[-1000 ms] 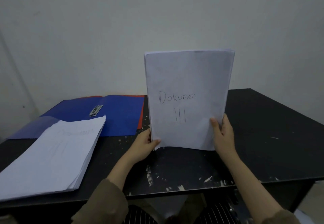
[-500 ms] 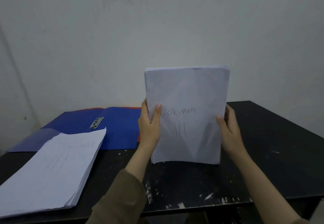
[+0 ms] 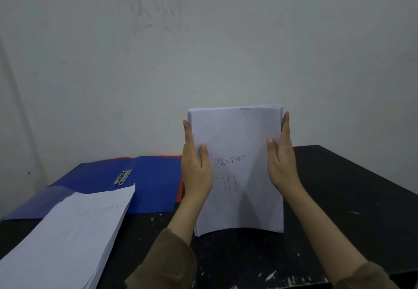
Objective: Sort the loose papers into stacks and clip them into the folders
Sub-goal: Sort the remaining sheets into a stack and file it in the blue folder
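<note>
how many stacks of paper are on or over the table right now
2. One stack stands upright between the left hand and right hand; the other stack lies flat, overlapping the open blue folder.

white paper stack | blue folder | red folder | black table
</note>
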